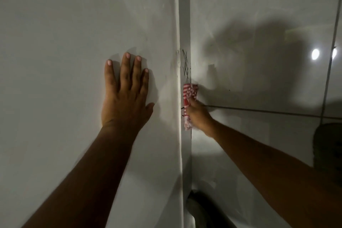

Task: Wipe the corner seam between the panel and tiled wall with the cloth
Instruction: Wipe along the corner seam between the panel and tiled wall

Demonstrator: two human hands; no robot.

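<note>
Currently, left hand (125, 96) flat and open on panel (64, 42) mid-frame, right hand (199, 114) gripping red-white cloth (188, 98) against corner seam (185, 42), scribbles (185, 65) just above, probably pen, tiled wall (268, 15) right.

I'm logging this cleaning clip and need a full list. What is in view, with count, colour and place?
panel: one, white, left half of view
tiled wall: one, glossy white with dark grout lines, right half
corner seam: one, white strip, vertical at centre
scribble marks: one patch, dark, on the seam above the cloth
cloth: one, red and white, pressed to the seam
left hand: one, flat on the panel
right hand: one, gripping the cloth
</note>
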